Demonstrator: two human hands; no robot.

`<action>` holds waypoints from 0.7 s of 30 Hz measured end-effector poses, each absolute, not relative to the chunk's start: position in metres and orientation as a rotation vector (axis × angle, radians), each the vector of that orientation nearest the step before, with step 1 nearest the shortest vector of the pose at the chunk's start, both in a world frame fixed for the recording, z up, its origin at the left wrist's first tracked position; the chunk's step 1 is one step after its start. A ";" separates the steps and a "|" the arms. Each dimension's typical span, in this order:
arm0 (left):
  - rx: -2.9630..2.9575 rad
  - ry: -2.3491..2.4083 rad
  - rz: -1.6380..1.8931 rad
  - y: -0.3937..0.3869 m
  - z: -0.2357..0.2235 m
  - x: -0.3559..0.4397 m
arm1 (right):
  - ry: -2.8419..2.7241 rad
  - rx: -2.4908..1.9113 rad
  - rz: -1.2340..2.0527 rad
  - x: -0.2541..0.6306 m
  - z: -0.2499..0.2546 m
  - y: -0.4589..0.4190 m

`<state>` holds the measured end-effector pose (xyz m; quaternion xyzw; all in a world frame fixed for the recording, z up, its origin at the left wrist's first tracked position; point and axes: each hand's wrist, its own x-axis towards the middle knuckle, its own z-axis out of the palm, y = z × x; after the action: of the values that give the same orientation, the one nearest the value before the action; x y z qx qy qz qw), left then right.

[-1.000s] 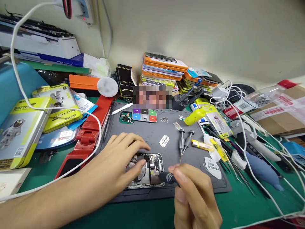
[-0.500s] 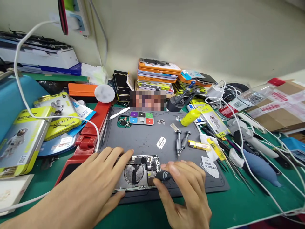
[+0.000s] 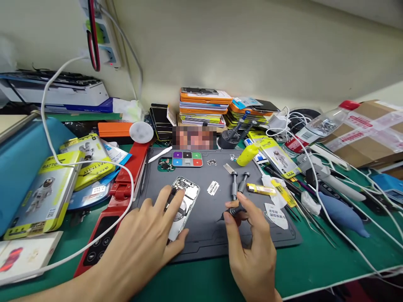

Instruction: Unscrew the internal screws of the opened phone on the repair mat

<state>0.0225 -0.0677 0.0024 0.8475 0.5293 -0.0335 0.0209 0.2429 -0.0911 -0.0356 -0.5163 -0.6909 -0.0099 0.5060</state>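
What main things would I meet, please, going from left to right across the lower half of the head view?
White box → red device with a black panel → opened phone → small white notched piece → right hand → blue-grey bulb.

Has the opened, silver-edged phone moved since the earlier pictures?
Yes: the opened, silver-edged phone has turned diagonally and shifted toward the far edge of the flat grey work mat.

a red-capped bottle point(image 3: 324, 123) tilts beside a cardboard box point(image 3: 374, 140).
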 end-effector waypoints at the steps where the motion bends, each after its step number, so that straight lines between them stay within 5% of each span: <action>1: 2.614 1.612 -0.077 -0.068 0.004 0.023 | -1.675 -1.246 -0.020 0.242 -0.035 -0.092; 8: 2.265 1.158 0.007 -0.067 0.029 0.010 | -1.657 -1.329 -0.005 0.241 -0.037 -0.091; 21: 2.157 0.929 0.390 -0.057 -0.007 0.000 | -1.798 -0.967 0.182 0.230 -0.036 -0.104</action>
<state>-0.0001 -0.0571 -0.0074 0.8413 0.3623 0.1523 0.3712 0.2305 -0.1041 -0.0362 -0.4030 -0.7497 0.0758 0.5195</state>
